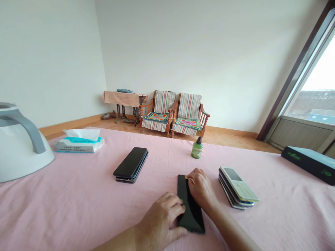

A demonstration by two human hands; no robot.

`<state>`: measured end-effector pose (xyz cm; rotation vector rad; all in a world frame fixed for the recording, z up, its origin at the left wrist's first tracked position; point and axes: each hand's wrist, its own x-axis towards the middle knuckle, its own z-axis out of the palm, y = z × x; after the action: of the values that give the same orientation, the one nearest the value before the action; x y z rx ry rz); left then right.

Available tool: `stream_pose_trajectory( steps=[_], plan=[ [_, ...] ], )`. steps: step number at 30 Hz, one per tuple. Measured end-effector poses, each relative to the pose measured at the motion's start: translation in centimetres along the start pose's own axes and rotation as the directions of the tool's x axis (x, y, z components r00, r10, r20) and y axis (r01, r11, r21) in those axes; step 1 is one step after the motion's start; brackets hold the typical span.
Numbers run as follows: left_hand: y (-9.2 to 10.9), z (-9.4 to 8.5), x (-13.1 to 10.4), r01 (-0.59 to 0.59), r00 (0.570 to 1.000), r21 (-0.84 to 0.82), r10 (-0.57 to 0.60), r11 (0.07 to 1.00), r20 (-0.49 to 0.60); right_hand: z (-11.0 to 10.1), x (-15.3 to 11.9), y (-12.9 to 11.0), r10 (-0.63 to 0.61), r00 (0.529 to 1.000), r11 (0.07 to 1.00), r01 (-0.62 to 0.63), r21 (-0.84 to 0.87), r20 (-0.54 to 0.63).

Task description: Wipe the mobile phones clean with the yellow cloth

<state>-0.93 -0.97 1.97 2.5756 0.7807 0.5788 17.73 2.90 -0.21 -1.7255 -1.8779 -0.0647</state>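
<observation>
A black smartphone [191, 209] lies flat on the pink tablecloth, its dark screen facing up. My left hand [163, 218] grips its left edge, fingertips over the side and the thumb at the lower corner. At the phone's upper end, my right hand [200, 186] is closed on a small tan cloth [190, 179], pressed against the glass. Part of the cloth is hidden under the fingers. To the left sits a stack of dark phones [132, 163]. On the right another stack of phones has a white keypad phone [238, 183] on top.
A green spray bottle [197, 149] stands beyond my right hand. Tissues in a soft pack [77, 144] and a white kettle [22, 146] are at the left. A black box [309, 164] lies far right on the pink cloth [86, 202]. Two chairs [187, 115] stand behind the table.
</observation>
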Motion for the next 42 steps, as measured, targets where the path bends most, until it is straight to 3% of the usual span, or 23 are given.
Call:
stream_pose_trajectory(
  steps=[9,23,29,42],
  plan=[
    [0.1,-0.1,0.0,0.005,1.0,-0.009,-0.005,1.0,0.006,0.5,0.4,-0.2,-0.018,1.0,0.999,0.018,0.037,0.002],
    [-0.1,0.2,0.1,-0.006,1.0,-0.016,0.006,1.0,-0.002,0.7,0.5,1.8,-0.04,0.999,0.994,0.042,0.105,-0.022],
    [-0.1,0.1,0.1,0.006,1.0,-0.012,-0.006,1.0,0.0,1.1,0.4,1.1,-0.08,0.997,0.987,0.082,0.138,-0.02],
    [0.0,0.2,0.0,0.004,1.0,-0.022,-0.004,1.0,-0.008,1.5,0.2,0.8,-0.044,0.998,0.989,0.05,0.141,-0.044]
  ],
)
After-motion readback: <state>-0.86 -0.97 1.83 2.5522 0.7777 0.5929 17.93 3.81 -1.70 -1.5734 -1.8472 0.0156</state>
